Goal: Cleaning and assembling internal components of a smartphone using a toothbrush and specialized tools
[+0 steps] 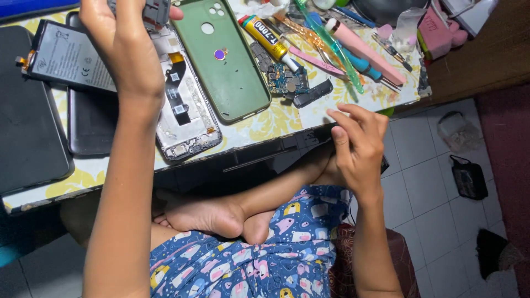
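Note:
My left hand (118,41) is raised over the table's left side, fingers closed on a small grey phone part (156,11) at the top edge. Below it lie an opened phone frame (185,113) with a black flex cable, and a flat battery (66,58). My right hand (359,140) hovers at the table's front edge, fingers loosely curled and apart, holding nothing visible. A green phone back cover (223,60) lies between the two hands, with a small circuit board (288,79) beside it.
A yellow glue tube (268,36), pink and teal tools (353,47), tweezers and a pink box (436,27) crowd the table's right end. A dark tablet (27,132) lies at left. My crossed legs sit under the table; bags rest on the tiled floor (436,193).

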